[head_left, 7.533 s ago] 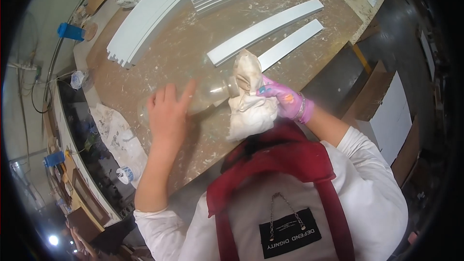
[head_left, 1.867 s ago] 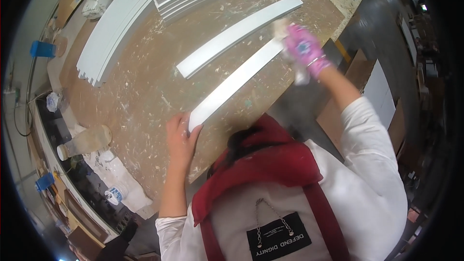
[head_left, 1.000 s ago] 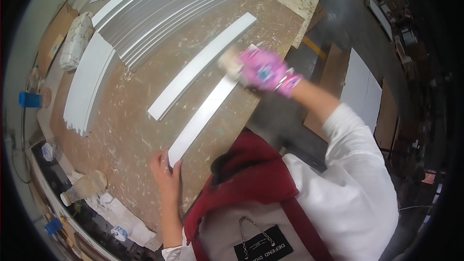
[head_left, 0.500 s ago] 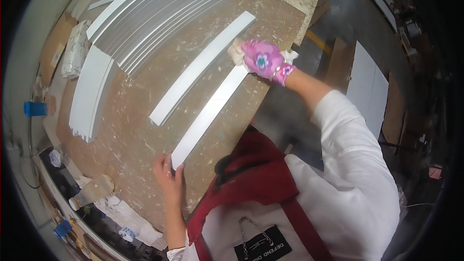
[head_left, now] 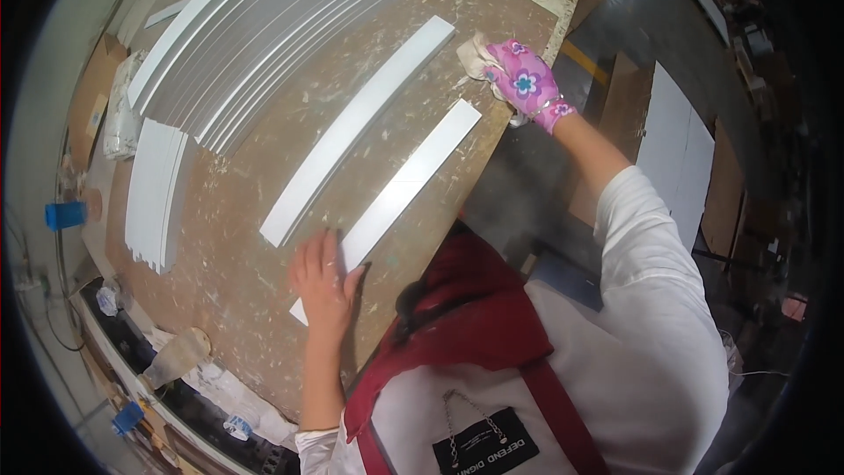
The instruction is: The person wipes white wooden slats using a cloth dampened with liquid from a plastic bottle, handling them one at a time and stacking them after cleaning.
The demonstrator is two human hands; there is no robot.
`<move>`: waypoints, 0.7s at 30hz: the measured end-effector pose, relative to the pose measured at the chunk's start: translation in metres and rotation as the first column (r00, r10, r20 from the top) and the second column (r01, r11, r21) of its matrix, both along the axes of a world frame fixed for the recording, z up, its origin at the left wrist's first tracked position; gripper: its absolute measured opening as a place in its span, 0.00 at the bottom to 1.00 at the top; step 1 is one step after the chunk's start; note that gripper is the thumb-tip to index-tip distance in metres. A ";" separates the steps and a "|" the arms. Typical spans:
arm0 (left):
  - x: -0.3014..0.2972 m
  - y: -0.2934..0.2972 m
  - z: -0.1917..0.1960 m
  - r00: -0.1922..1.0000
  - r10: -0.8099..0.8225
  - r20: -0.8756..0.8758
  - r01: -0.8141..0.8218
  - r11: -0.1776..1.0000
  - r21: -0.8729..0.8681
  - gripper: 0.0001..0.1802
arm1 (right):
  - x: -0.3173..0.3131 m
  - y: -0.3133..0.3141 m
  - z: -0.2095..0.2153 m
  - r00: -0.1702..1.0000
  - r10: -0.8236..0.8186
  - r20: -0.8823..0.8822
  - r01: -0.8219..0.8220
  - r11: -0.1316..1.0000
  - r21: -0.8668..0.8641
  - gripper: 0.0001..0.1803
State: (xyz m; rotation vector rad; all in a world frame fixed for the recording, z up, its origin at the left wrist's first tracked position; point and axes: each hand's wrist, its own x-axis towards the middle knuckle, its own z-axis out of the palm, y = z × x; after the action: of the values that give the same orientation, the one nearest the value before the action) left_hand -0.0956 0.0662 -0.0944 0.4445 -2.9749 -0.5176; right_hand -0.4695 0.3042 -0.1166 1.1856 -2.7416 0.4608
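Observation:
A narrow white strip (head_left: pixel 413 174) lies slantwise on the worktable (head_left: pixel 233 299). My bare left hand (head_left: pixel 325 286) grips it close to its near end, fingers on one side and thumb on the other; the tip shows below the palm. In a pink flowered glove, my right hand (head_left: pixel 525 84) is closed on a bunched beige cloth (head_left: pixel 476 56), just past the strip's far end and apart from it. A second white strip (head_left: pixel 360 127) rests to the left, roughly alongside the first.
Many long white strips (head_left: pixel 264 44) stand in rows at the back left, beside a shorter stack (head_left: pixel 156 193). A wrapped white roll (head_left: pixel 123 114) sits at the left. A plastic bottle (head_left: pixel 180 356) lies by the near left edge. Boards (head_left: pixel 677 149) stand beyond the right table edge.
My right hand with the cloth has moved right and away, off the strip's far end. My left hand has shifted up along the strip from its near end.

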 end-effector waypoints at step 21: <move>-0.007 -0.001 -0.024 1.000 -0.008 0.009 0.008 1.000 0.017 0.26 | 0.046 -0.069 0.004 0.872 0.436 0.223 -0.425 0.900 -0.094 0.13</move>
State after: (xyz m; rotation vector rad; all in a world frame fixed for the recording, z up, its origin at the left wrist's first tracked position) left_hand -0.1025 0.0652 -0.1188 0.4379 -2.9843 -0.5436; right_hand -0.4238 0.2350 -0.1122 1.8529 -2.6194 0.7490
